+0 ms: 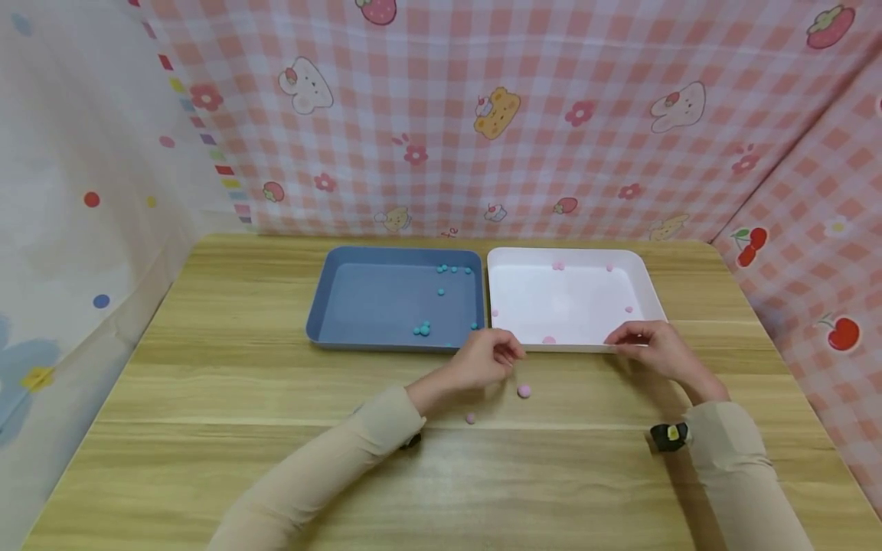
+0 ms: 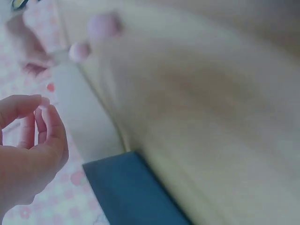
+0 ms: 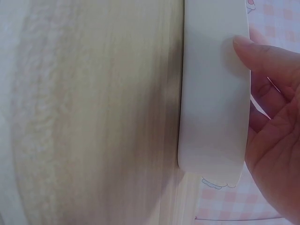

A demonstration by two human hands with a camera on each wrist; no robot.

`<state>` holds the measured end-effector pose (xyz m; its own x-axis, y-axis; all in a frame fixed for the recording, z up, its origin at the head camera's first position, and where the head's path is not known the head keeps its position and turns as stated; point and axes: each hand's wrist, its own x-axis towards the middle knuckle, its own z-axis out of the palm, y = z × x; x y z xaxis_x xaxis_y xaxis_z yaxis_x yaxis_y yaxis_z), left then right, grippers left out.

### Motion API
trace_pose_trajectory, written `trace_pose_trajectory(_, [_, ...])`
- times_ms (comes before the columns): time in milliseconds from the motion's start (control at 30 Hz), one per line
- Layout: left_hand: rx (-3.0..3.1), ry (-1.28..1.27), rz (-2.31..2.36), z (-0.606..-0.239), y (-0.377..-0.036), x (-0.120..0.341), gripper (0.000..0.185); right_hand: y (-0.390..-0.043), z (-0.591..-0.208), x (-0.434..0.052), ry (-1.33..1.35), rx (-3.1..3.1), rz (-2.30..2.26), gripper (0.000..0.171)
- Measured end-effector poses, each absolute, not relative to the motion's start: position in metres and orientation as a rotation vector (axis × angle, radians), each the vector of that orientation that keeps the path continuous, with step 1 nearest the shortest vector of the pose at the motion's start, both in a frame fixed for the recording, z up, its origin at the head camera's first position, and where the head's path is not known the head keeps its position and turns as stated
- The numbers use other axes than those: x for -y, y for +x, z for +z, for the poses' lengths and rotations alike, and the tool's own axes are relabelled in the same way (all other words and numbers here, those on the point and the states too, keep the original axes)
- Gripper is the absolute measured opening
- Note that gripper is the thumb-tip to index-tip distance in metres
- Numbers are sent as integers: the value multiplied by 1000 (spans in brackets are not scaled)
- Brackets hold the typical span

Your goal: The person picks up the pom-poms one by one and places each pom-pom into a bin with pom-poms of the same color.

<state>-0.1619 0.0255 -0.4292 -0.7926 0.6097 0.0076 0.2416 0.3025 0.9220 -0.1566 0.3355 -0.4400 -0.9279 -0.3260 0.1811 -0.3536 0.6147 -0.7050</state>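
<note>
My left hand [image 1: 485, 360] is over the near edge where the two trays meet. In the left wrist view its thumb and fingertip pinch a small pink ball [image 2: 44, 101]. At the near right corner of the white tray [image 1: 586, 302], my right hand [image 1: 653, 349] grips the wall. Its thumb [image 3: 258, 51] lies against the outside, and the other fingers are partly hidden behind the rim. Several pink balls lie inside that tray, one [image 1: 549, 340] by the near wall. On the table in front sit a larger pink ball [image 1: 524, 391] and a smaller pink ball [image 1: 471, 418].
A blue-grey tray [image 1: 368, 306] stands left of the white one, with several teal balls [image 1: 424, 330] in its right half. Both rest on a wood-grain table [image 1: 227, 367]. A pink checked cloth [image 1: 441, 176] hangs behind, and a white cloth [image 1: 103, 245] at left.
</note>
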Motion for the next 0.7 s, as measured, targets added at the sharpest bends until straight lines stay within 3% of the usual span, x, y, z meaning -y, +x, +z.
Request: trace_pose_trajectory(700, [-2207,413,1784,-408,-213,-71,16,-155,-435,-335,525,2835,1258,8])
